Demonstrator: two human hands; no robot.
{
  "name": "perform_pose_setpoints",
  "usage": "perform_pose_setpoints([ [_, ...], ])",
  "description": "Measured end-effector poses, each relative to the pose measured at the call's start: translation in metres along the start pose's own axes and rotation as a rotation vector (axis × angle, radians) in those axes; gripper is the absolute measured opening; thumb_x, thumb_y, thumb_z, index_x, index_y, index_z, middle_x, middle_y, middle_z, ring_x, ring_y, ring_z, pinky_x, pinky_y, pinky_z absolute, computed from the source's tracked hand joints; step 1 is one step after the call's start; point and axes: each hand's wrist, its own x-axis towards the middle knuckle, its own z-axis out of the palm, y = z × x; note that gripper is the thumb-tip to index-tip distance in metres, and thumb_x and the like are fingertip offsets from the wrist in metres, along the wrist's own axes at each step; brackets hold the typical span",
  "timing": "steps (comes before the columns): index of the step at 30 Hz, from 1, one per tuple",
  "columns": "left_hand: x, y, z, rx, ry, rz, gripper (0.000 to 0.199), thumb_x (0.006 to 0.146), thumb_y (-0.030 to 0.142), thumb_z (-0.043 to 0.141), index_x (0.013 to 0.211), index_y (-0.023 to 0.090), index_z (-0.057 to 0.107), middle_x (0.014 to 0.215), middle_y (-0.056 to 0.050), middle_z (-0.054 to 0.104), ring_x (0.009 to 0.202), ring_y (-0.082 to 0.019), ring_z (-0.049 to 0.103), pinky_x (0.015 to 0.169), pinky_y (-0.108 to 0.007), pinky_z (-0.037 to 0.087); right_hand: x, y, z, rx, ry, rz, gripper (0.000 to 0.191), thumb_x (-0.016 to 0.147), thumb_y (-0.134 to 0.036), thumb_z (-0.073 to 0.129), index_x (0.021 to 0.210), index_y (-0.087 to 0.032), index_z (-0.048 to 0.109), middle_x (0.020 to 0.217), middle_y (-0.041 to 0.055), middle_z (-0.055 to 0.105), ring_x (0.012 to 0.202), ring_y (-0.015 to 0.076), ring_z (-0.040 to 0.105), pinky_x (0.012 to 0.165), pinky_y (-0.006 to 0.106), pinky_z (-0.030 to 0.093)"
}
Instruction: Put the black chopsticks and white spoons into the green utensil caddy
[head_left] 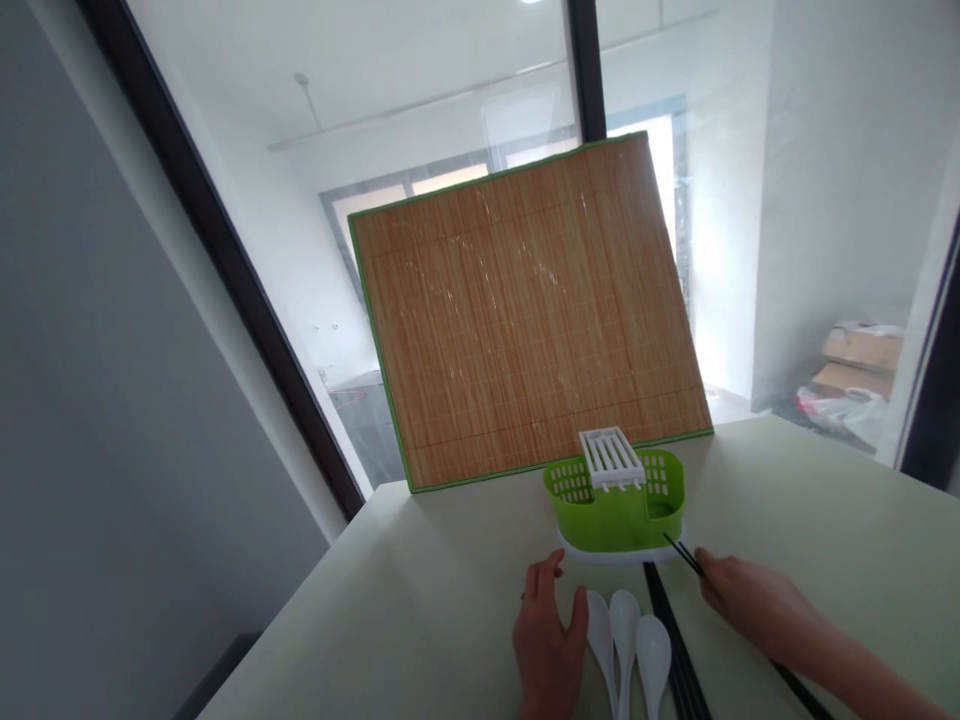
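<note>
A pair of black chopsticks [686, 555] is gripped in my right hand [731, 590], their thin tips pointing at the front right of a green basket [604, 525]. Their thicker ends show below my forearm. My left hand [549, 635] rests at the table's near side with thumb and fingers apart, holding nothing. Just right of its thumb lie three white spoons [625, 620], bowls pointing away from me. More black chopsticks [671, 640] lie side by side between the spoons and my right arm. The basket has perforated sides, a white base and a white slatted rack [611, 458] on top.
Behind the basket a bamboo mat [525, 320] with green edging leans against a glass wall. Everything stands on a pale table [435, 590], whose far edge meets the glass. Cardboard boxes [862, 350] are visible beyond the glass at right.
</note>
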Motion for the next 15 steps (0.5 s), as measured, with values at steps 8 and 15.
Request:
perform_pose_setpoints([
  [8, -0.002, 0.006, -0.001, -0.047, 0.001, 0.075, 0.033, 0.09, 0.029, 0.04, 0.118, 0.023, 0.056, 0.11, -0.005, 0.058, 0.072, -0.014, 0.056, 0.073, -0.025, 0.047, -0.009, 0.013, -0.081, 0.379, 0.231, -0.234, 0.022, 0.096, -0.042, 0.029, 0.088, -0.025, 0.04, 0.069, 0.0, 0.062, 0.059, 0.0183, 0.061, 0.054, 0.028, 0.037],
  [15, -0.003, 0.004, 0.003, -0.1, -0.008, 0.089, 0.033, 0.09, 0.031, 0.04, 0.115, 0.022, 0.059, 0.107, -0.007, 0.06, 0.068, -0.013, 0.056, 0.07, -0.026, 0.049, -0.018, 0.013, -0.066, 0.44, 0.269, -0.287, 0.017, 0.096, -0.038, 0.035, 0.086, -0.025, 0.041, 0.071, -0.0013, 0.06, 0.059, 0.0165, 0.058, 0.056, 0.028, 0.036],
])
